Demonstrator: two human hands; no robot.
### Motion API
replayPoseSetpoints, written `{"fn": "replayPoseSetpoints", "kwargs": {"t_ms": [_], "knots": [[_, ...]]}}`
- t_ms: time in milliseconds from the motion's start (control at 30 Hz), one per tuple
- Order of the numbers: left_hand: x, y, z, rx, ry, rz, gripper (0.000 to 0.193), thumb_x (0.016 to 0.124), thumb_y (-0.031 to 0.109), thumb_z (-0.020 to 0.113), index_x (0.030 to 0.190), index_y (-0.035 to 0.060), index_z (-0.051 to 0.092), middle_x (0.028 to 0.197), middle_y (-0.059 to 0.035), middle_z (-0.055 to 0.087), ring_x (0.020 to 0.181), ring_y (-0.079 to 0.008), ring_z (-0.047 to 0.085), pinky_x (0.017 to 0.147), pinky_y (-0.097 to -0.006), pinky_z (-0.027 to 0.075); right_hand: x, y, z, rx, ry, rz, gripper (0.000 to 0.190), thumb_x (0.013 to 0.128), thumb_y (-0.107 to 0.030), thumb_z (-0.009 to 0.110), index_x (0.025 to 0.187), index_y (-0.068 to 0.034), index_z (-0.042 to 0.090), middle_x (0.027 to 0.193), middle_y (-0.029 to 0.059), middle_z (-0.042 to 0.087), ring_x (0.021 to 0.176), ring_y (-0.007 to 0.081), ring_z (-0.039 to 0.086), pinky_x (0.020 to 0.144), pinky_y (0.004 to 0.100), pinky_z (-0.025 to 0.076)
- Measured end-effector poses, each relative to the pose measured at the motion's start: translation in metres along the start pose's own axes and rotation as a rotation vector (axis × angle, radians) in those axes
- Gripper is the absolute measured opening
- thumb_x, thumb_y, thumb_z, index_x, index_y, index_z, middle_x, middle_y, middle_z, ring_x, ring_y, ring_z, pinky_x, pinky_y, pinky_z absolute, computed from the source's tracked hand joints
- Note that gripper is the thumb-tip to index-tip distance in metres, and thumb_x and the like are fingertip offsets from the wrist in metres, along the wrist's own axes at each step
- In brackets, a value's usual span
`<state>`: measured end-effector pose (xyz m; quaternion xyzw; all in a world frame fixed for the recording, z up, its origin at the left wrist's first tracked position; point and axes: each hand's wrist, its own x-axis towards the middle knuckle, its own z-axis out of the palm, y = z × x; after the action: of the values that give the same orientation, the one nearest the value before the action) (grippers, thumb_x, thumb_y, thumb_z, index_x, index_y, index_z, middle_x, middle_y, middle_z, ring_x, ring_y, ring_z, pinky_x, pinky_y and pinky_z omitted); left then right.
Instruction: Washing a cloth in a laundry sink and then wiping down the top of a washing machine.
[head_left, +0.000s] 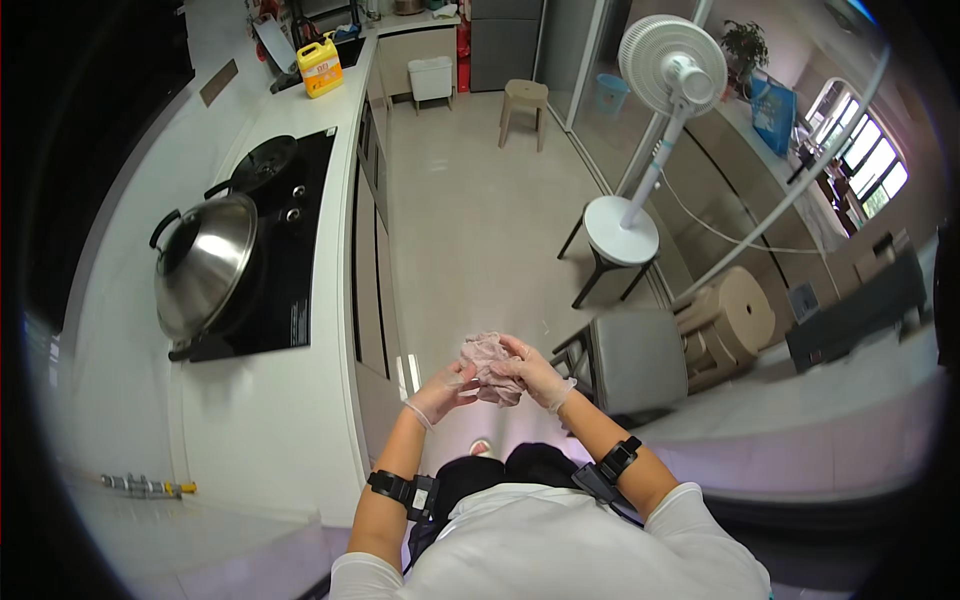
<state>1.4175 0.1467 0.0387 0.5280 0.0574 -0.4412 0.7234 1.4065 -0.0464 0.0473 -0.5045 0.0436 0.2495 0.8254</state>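
Observation:
A crumpled pale pink cloth (491, 367) is bunched up in front of my body, above the tiled floor. My left hand (444, 391), in a clear disposable glove, grips its left side with the thumb on top. On the other side my right hand (534, 373), gloved the same way, holds the cloth between thumb and fingers. Parts of the fingers of both hands are hidden by its folds. To the left, the white countertop (262, 420) carries a black gas cooktop (292, 247). A wok with a domed steel lid (214, 262) stands on the near burner.
Farther along the counter stands a yellow jug (321, 67). A white pedestal fan (667, 75) rests on a round stool (621, 229) at right. Nearer are a grey-seated chair (641, 360) and stacked beige stools (727, 315). Another beige stool (525, 94) and a white bin (431, 79) stand at the back.

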Motion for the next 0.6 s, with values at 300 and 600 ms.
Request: {"fn": "replayPoseSetpoints", "kwargs": {"t_ms": [300,600], "knots": [[0.135,0.119,-0.063,-0.056,0.234,0.128,0.027,0.083,0.027,0.056,0.102,0.0074,0.053,0.097,-0.0037,0.055,0.092,-0.0168,0.054,0.081,-0.0322,0.043,0.173,-0.103,-0.071,-0.163,0.054,0.088,0.069,0.074,-0.018,0.067,0.129,0.002,0.03,0.11,0.0118,0.051,0.098,0.0161,0.052,0.084,0.0262,0.043],[0.267,0.294,-0.125,-0.535,0.299,0.448,0.015,0.087,0.021,0.051,0.078,0.0101,0.046,0.066,0.0016,0.042,0.064,-0.0116,0.046,0.068,-0.0289,0.044,0.361,-0.196,-0.212,0.164,0.299,0.063,0.051,0.074,-0.013,0.065,0.117,0.0,0.042,0.099,0.0113,0.056,0.085,0.0173,0.058,0.072,0.0298,0.05]]}}
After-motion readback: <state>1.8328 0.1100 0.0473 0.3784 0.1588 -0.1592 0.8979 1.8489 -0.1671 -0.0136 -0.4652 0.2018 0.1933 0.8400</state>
